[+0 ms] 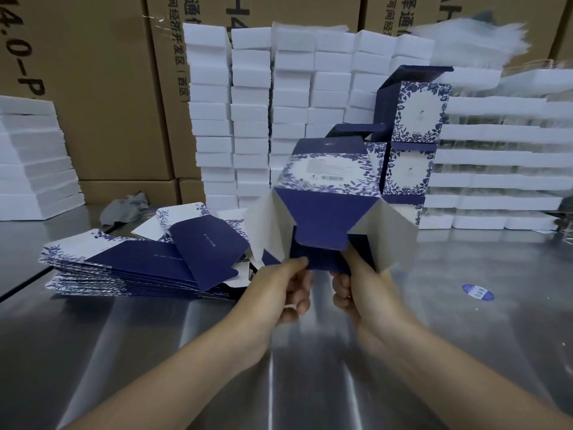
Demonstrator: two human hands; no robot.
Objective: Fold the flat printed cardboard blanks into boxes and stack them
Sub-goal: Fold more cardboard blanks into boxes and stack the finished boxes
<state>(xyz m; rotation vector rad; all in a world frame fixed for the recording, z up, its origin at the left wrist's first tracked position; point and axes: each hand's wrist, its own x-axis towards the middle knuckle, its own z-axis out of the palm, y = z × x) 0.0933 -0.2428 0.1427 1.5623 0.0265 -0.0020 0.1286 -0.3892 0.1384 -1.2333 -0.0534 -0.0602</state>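
Fingers point(298, 293) of left hand point(290, 293) and right hand point(361, 293) are curled under, thumbs on top, both pinching the near navy edge of the half-formed box point(325, 178), which is held up off the steel surface point(217, 352) at frame centre, open end toward the camera. Main risk, as I judge it: the two side flaps point(263, 225) splay wide L and R, not folded in, while the navy tuck flap point(322, 225) already hangs down betw. them. Push that tab home first and the bottom prob. won't lock, or the tab creases. Grip is only at one edge w/ nothing backing the far side, so the tube could also skew back toward flat. The finished boxes point(409, 141) at right-centre sit stacked w/ lids standing open; setting another on carelessly might tip them. Box look: navy panels, white faces w/ blue leaf print round a pale oval, small barcode, grey-white board inside; right flap is blurred. Flat blanks point(124, 265) lie piled at lower left of the box.
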